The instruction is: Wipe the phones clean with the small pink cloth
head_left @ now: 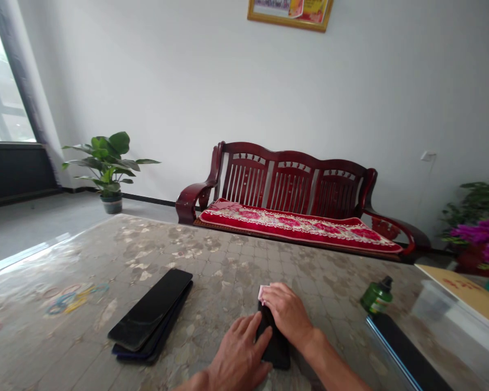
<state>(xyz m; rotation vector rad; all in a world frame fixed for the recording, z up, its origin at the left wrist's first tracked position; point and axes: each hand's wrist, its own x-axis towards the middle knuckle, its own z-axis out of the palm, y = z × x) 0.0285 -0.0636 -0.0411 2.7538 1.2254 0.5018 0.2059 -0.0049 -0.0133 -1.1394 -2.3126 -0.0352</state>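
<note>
A black smartphone (277,347) lies on the table before me, its top end partly hidden under my fingers. My left hand (242,347) grips its left edge, with the thumb over the dark surface. At the phone's far end, my right hand (287,312) presses a small pale pink cloth (263,292) down with bent fingers. Most of the cloth is covered by that hand. To the left, a stack of dark phones (150,309) rests at a slant, the top one black and glossy.
Coloured rubber bands (69,298) lie at the far left of the patterned tabletop (212,271). On the right stand a green pump bottle (377,296), a dark flat stack with a blue edge (403,347) and a translucent box (452,320). A wooden bench (289,184) is beyond the table.
</note>
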